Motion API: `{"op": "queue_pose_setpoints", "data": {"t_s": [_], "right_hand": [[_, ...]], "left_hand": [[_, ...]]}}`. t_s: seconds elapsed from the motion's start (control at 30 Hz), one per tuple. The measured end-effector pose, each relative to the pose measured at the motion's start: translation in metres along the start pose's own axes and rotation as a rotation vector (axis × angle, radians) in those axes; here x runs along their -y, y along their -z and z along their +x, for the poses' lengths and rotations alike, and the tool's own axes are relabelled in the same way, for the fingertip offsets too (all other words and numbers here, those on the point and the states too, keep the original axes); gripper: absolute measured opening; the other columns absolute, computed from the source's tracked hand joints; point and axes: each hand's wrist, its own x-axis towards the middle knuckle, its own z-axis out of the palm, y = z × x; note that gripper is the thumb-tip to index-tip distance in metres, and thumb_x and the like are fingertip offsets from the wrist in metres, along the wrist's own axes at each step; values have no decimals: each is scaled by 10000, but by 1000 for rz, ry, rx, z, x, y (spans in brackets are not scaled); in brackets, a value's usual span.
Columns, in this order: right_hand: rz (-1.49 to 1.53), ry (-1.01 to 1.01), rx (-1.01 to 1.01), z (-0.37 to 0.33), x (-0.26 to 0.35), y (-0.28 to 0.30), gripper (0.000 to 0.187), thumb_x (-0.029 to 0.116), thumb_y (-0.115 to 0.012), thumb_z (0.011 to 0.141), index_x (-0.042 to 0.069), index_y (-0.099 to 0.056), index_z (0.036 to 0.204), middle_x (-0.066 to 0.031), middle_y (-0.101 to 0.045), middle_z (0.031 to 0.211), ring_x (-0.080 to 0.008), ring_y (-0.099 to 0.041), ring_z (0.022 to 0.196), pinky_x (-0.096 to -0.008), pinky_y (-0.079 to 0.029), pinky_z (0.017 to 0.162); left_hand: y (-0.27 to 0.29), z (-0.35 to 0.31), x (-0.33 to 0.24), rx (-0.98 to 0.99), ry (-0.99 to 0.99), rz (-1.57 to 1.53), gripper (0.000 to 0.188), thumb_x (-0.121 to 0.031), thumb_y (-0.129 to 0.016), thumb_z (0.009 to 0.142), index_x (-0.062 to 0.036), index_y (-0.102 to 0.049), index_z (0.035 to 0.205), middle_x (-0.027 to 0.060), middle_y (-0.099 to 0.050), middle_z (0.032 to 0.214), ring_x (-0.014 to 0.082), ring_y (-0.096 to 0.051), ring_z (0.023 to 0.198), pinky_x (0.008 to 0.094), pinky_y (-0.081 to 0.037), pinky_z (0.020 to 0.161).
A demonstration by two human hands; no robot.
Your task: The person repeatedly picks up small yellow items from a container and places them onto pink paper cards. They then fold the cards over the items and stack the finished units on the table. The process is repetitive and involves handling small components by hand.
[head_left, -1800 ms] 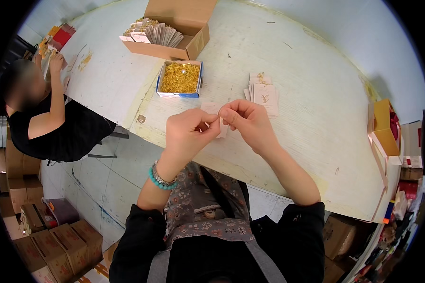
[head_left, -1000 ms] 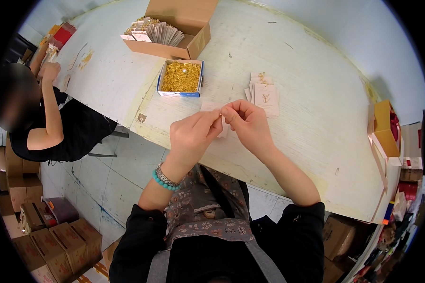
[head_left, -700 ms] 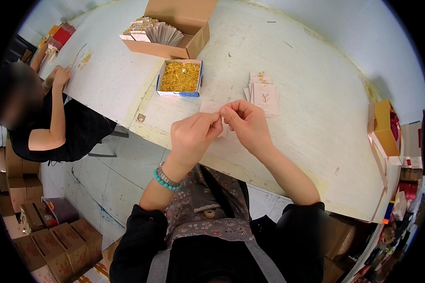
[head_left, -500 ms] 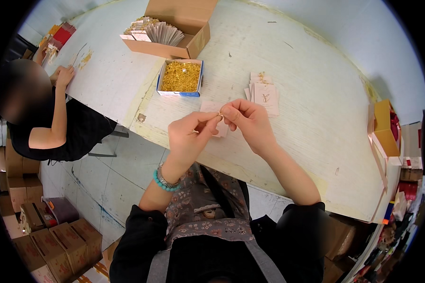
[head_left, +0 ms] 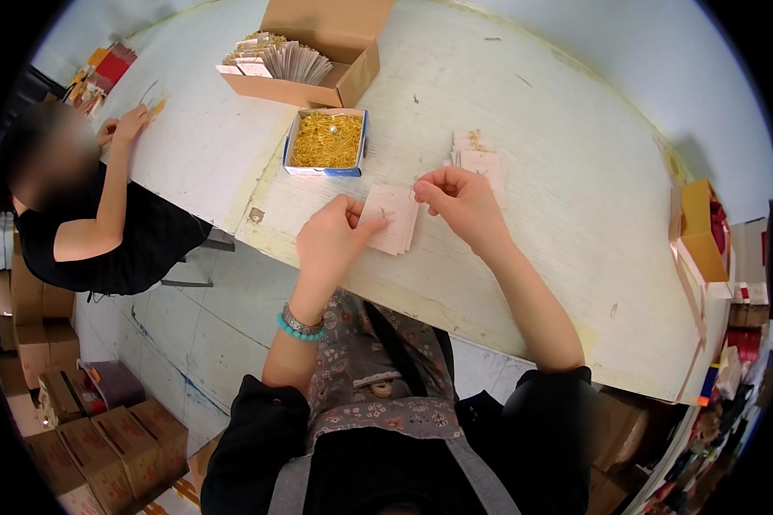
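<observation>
My left hand [head_left: 328,239] lies at the left side of a small stack of pale pink cards [head_left: 394,216], its thumb pressed on the top card's face and its fingers at the edge. My right hand [head_left: 461,204] is pinched just above the stack's upper right corner, holding a thin gold-coloured piece whose exact kind is too small to make out. Just beyond stands a small blue-and-white box [head_left: 342,171] full of small gold pin-like pieces [head_left: 325,142], with one round silvery bead on top. More pale pink cards [head_left: 492,176] with gold pieces lie overlapping past my right hand.
An open cardboard box [head_left: 270,87] with rows of cards stands at the back of the white table [head_left: 524,112]. At the left, a co-worker's hands [head_left: 127,126] work over the tabletop. A yellow-brown box [head_left: 700,227] sits at the right edge. Cartons [head_left: 116,455] are stacked on the floor.
My hands have parted from their shared hold on a small gold piece. The left has come down onto the pink cards; the right has shifted right. The co-worker's hands have moved slightly.
</observation>
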Motion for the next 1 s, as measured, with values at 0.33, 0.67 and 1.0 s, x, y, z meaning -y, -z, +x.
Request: {"op": "queue_pose_setpoints", "data": {"t_s": [0.33, 0.67, 1.0], "right_hand": [[-30, -120, 125, 1, -5, -1, 215, 222, -673, 852, 8, -670, 866, 0, -614, 709, -54, -495, 613, -210, -399, 545], [-92, -86, 119, -6, 7, 2, 259, 243, -677, 831, -16, -682, 834, -26, -615, 676, -86, -531, 618, -253, -420, 555], [-35, 155, -54, -5, -8, -3, 200, 187, -641, 849, -11, -645, 873, -54, -636, 723, -117, -559, 658, -259, -449, 620]], "left_hand": [[11, -5, -5, -111, -117, -91, 128, -157, -718, 777, -55, -664, 831, 62, -638, 695, 190, -585, 575, 291, -454, 536], [15, -20, -19, -185, -359, -90, 109, -90, -704, 777, -51, -645, 859, 63, -648, 783, 194, -567, 554, 279, -461, 527], [18, -21, -16, 134, -88, -367, 113, -95, -695, 798, -29, -645, 876, 58, -642, 743, 130, -537, 545, 245, -442, 528]]}}
